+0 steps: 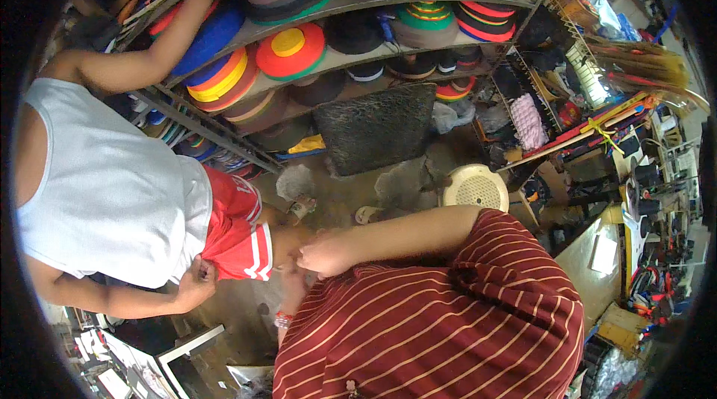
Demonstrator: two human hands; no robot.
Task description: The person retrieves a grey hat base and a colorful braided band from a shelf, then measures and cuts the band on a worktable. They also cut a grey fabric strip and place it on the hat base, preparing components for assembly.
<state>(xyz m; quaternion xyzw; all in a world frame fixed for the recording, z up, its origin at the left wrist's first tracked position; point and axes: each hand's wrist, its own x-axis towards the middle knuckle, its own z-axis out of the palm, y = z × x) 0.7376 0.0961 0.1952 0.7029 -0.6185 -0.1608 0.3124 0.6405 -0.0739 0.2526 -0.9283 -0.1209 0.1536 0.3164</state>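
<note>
My right arm, in a maroon striped sleeve, reaches across to the left. My right hand (326,253) is closed at its end, fingers curled; whatever they may hold is hidden. Just below it is my left hand (293,288), with a beaded bracelet (283,320) at the wrist. Its fingers are mostly hidden behind the right hand, and the two look close together or touching. On the left stands another person in a pale sleeveless top (112,182) and red shorts (235,223). One of that person's arms reaches up to the shelves, and the other hand (196,285) rests at the shorts.
Ahead, metal shelves (418,46) carry stacks of colourful round hats (291,51). A dark rough panel (377,130) leans below them. Near my right arm stands a cream plastic stool (476,188). Brooms (638,66), a table (586,264) and clutter crowd the right.
</note>
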